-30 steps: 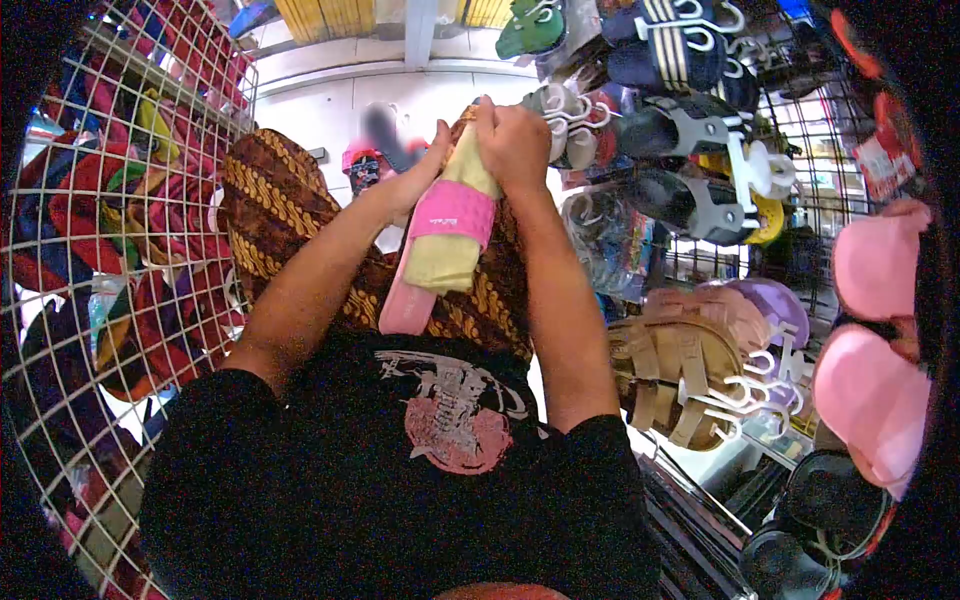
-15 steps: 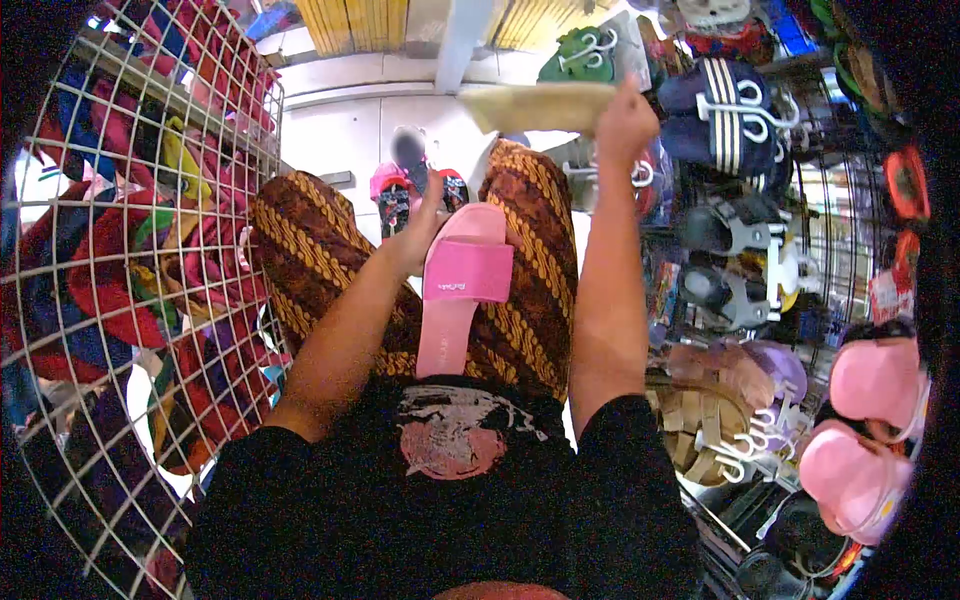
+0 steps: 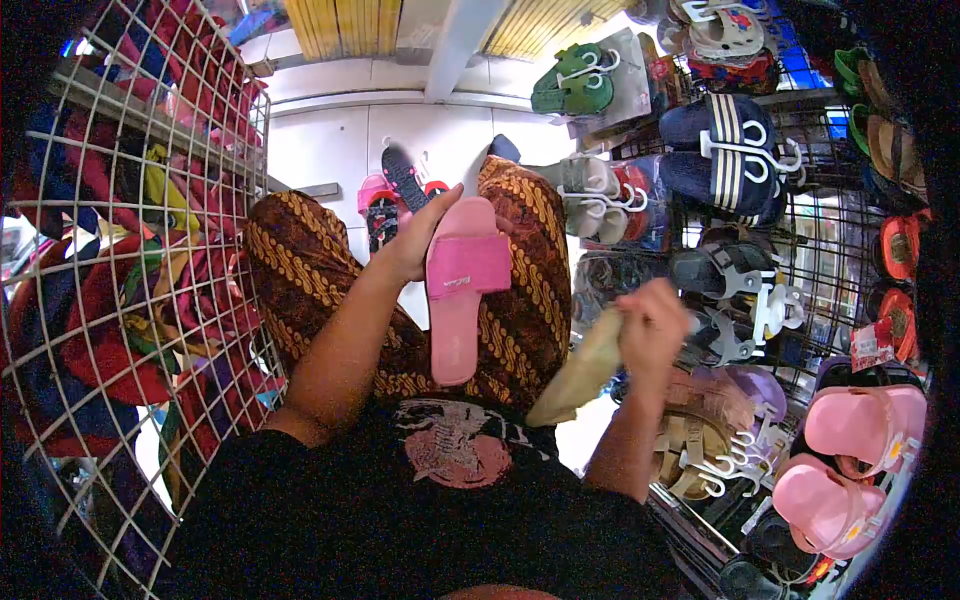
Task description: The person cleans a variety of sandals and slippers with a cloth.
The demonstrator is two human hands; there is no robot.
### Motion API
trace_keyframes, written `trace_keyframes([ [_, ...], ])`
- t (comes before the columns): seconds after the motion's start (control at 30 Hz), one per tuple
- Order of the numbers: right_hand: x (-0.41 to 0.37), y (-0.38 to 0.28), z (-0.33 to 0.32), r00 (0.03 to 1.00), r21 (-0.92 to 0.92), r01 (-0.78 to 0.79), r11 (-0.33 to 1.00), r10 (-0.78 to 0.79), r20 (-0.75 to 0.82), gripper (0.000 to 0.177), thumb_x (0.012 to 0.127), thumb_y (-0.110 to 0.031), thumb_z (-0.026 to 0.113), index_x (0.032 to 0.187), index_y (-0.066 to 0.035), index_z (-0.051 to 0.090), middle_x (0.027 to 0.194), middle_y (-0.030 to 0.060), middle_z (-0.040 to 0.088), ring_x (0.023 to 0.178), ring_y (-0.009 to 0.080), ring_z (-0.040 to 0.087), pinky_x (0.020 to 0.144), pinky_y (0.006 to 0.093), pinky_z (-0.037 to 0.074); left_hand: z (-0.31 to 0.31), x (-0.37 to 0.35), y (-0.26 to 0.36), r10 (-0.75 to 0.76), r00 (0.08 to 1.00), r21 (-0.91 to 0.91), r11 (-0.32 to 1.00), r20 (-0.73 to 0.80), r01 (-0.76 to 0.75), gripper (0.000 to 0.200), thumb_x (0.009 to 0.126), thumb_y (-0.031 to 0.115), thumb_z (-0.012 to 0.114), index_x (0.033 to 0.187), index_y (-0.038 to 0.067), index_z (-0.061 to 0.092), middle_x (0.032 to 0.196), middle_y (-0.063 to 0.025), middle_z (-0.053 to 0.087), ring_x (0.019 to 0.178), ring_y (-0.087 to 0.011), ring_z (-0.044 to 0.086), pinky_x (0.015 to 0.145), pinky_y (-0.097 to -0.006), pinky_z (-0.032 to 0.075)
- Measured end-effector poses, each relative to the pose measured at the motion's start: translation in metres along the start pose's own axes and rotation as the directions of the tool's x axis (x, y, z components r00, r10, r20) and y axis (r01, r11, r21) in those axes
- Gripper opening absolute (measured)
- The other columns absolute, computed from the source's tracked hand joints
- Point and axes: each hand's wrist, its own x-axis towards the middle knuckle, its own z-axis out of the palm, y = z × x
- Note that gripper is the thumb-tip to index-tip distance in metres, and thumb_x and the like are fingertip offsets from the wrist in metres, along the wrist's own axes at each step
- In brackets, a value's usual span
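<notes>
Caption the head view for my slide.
Left hand holds a pink slide sandal, right hand a tan insert, beside hanging sandals.

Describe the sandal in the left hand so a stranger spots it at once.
Between the wire grid on the left and the footwear rack on the right lie batik-patterned trousers. Over them the left hand holds a pink slide sandal. Unlike the pink pairs at lower right, it is single and unhung.

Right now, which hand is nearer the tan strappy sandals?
Right. The right hand, holding a yellowish insert, is just above the tan strappy sandals; the left hand is farther up-left, holding the pink slide.
</notes>
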Motion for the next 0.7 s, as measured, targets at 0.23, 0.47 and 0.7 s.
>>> trace_keyframes([
  [0.23, -0.063, -0.045, 0.063, 0.939, -0.126, -0.259, 0.958, 0.280, 0.200, 0.083, 0.075, -0.028, 0.077, 0.145, -0.009, 0.038, 0.141, 0.0249, 0.035, 0.130, 0.0453, 0.037, 0.109, 0.0484, 0.034, 0.006, 0.001, -0.015, 0.125, 0.970, -0.052, 0.989, -0.207, -0.138, 0.056, 0.100, 0.042, 0.032, 0.120, -0.005, 0.057, 0.115, -0.0179, 0.066, 0.104, -0.0270, 0.066, 0.094, -0.0414, 0.052],
  [0.47, -0.061, -0.033, 0.065, 0.925, 0.098, -0.372, 0.923, 0.360, 0.120, 0.076, 0.073, -0.018, 0.077, 0.142, -0.008, 0.045, 0.150, 0.0266, 0.028, 0.135, 0.0424, 0.035, 0.112, 0.0478, 0.032, 0.014, -0.007, -0.013, 0.134, 0.985, -0.029, 0.990, -0.111, -0.138, 0.052, 0.099, 0.042, 0.035, 0.112, -0.003, 0.059, 0.106, -0.0184, 0.067, 0.097, -0.0281, 0.066, 0.093, -0.0418, 0.052],
  [0.7, -0.025, -0.037, 0.091, 0.920, 0.103, 0.004, 0.995, -0.044, 0.389, 0.065, 0.068, -0.018, 0.078, 0.131, -0.021, 0.062, 0.150, 0.0192, 0.038, 0.128, 0.0395, 0.048, 0.107, 0.0452, 0.039, -0.001, 0.000, -0.023, 0.097, 0.960, -0.026, 0.994, -0.263, -0.108, 0.053, 0.096, 0.049, 0.043, 0.114, 0.003, 0.062, 0.105, -0.0136, 0.069, 0.097, -0.0274, 0.066, 0.093, -0.0405, 0.052],
])
